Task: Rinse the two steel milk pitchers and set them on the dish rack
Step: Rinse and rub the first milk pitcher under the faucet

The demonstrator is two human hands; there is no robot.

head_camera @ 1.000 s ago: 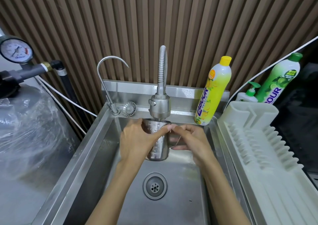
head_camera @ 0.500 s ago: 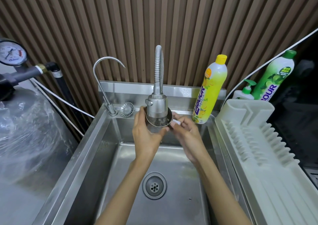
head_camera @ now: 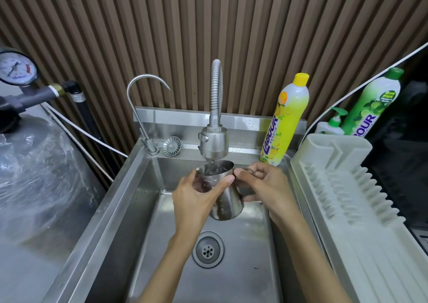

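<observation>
Lowered from the tap head, the pitcher (head_camera: 225, 198) now sits upright under the tap (head_camera: 214, 144), mouth open to the running water. Your left hand (head_camera: 196, 202) wraps its body in a closed grip; your right hand (head_camera: 264, 184) pinches its handle. It hangs above the sink (head_camera: 139, 187), left of the dish rack (head_camera: 347, 201).

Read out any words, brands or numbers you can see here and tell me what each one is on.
"LABOUR": yellow bottle behind the sink.
"BOUR", the start hidden: green bottle.
Green bottle's round badge: too small to read.
Pitcher scale marks: blurred.
Pressure gauge dial numbers: too small.
Pump bottle label: unreadable.
</observation>
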